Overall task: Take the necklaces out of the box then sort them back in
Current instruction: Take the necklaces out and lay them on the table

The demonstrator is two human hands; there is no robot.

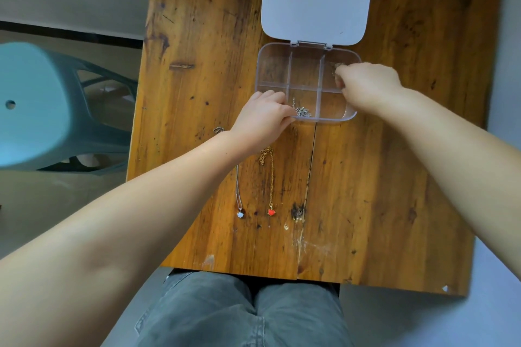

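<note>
A clear plastic box (273, 65) with six compartments lies open on the wooden table, its white lid (315, 0) folded back. My left hand (260, 121) grips the box's near left edge. My right hand (366, 82) is over the far right compartment, fingers pinched on a gold-coloured chain (336, 69). A silver chain (303, 111) lies in the near middle compartment. On the table in front of the box lie a silver necklace with a white pendant (240, 214) and a gold necklace with a red heart pendant (271, 211).
A small silver clasp or pendant (218, 129) lies beside my left wrist. A pale blue plastic stool (42, 104) stands left of the table (394, 177). My knees in grey trousers are under the near table edge.
</note>
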